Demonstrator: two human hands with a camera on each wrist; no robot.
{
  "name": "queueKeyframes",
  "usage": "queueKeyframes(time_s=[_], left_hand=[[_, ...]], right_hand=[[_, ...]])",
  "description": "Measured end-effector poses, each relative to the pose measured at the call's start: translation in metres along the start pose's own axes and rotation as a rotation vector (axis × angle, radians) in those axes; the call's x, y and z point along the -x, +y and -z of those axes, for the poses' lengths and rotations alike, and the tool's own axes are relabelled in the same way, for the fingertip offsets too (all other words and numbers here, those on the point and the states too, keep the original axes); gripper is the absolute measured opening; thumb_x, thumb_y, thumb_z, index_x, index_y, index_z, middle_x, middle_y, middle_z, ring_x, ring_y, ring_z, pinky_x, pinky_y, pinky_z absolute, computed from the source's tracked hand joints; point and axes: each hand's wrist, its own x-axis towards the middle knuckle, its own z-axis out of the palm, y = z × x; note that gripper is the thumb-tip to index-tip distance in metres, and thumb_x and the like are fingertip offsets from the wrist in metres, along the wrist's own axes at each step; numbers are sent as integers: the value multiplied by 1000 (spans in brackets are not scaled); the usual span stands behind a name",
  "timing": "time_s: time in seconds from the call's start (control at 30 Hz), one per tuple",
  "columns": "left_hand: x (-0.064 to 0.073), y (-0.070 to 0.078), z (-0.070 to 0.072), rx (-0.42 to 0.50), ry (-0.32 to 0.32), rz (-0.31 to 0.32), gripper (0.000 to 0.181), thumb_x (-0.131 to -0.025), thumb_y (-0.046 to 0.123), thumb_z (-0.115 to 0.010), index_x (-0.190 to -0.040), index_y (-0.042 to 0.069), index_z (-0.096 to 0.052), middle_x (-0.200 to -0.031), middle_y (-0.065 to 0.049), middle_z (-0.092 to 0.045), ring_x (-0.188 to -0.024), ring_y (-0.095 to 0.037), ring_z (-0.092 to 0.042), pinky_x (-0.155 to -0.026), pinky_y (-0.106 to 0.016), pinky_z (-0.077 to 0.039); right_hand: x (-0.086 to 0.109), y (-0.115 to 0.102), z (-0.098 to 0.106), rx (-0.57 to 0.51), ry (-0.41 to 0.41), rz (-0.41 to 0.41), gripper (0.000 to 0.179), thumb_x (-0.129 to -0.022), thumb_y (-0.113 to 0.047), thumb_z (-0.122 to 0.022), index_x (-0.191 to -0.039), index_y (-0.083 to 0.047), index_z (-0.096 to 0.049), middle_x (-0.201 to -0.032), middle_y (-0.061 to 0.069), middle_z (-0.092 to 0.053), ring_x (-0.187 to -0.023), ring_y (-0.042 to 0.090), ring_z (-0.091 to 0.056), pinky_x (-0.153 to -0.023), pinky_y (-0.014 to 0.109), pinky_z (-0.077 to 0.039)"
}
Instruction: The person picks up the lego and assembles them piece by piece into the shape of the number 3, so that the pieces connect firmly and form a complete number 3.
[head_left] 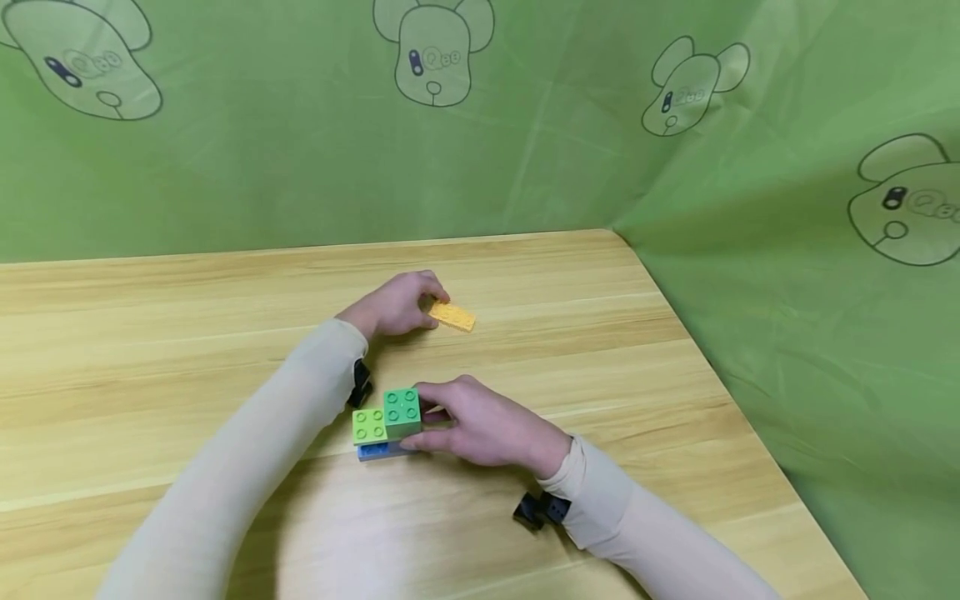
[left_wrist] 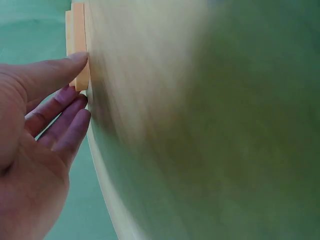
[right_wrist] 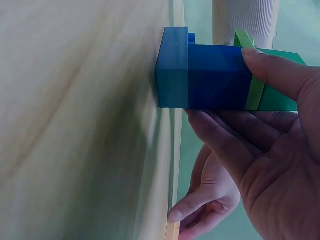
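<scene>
My left hand [head_left: 401, 305] pinches the near end of a flat yellow-orange toy building brick [head_left: 454, 317] between thumb and fingers, low at the wooden table. In the left wrist view, the same brick [left_wrist: 79, 30] appears edge-on beside the tabletop. Closer to me, my right hand [head_left: 487, 425] grips a stack of building bricks from its right side. Its top is a green brick [head_left: 402, 412] over a lime-green plate [head_left: 369, 425] that juts out to the left. Below, the right wrist view shows a dark blue brick [right_wrist: 217, 77] and a lighter blue brick [right_wrist: 172, 70] at the bottom.
The wooden table [head_left: 187, 333] has a rounded far right corner. Behind it and along its right side hangs a green curtain [head_left: 525, 150] printed with mouse-like heads. Small black devices [head_left: 542, 510] sit at both wrists.
</scene>
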Motion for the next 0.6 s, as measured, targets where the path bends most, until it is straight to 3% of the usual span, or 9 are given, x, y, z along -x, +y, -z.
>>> queueKeyframes(time_s=[0.2,0.37,0.6], left_hand=[[5,-5,2,-10,21,27,35,-85,4,-76,-118,-3,-67,-108,-11,-59,-99,-24,-55,-92,-34,-46],[22,-10,9,49,50,33,36,-84,2,-75,-118,-6,-66,-106,-14,-59,-95,-25,-57,-87,-33,-50],[42,-14,17,123,71,85,34,-85,4,-75,-118,-3,-68,-109,-11,-60,-99,-24,-59,-90,-35,-50]], right_hand=[[0,0,0,5,-2,-8,16,-92,-24,-72,-98,-17,-60,-98,-12,-68,-97,1,-63,-87,23,-52],[0,1,-1,8,-4,-9,16,-92,-25,-72,-96,-17,-59,-97,-12,-68,-97,1,-63,-86,23,-52],[0,2,-1,-10,-10,-18,17,-91,-25,-73,-99,-16,-60,-101,-10,-68,-100,3,-63,-88,22,-51]])
